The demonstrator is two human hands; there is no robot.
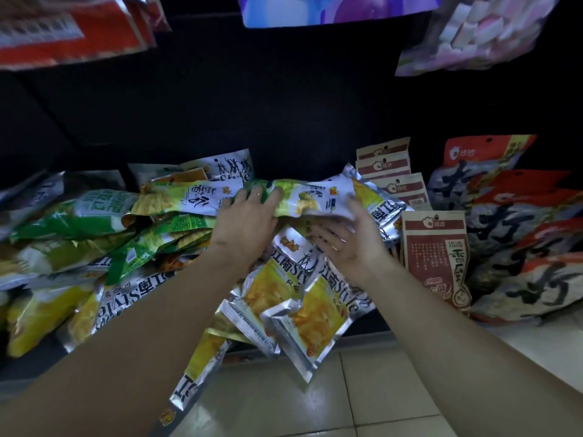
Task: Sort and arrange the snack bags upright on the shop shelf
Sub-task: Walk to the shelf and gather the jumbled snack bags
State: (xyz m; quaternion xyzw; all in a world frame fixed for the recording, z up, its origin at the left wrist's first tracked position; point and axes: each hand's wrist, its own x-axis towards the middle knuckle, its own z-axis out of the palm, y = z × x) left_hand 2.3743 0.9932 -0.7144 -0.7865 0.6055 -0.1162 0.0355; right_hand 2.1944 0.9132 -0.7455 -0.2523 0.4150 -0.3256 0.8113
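Messy pile of green and yellow bags (94, 234) lying flat, left of left hand. Left hand (244, 220) on top of green and white bag (303, 200), fingers curled over its edge, holding it. Same bag lies sideways across both hands. Right hand (345, 241) under bag's right end, palm up, fingers spread wide. Yellow and silver bags (303, 313) below hands, hanging over shelf edge. Brown bags (435, 257) standing up just right of right hand. Red and grey bags (517, 234) further right.

Your arms are bare, no sleeves showing; your left hand (244, 220) wears a thin ring (257, 194) on one finger.
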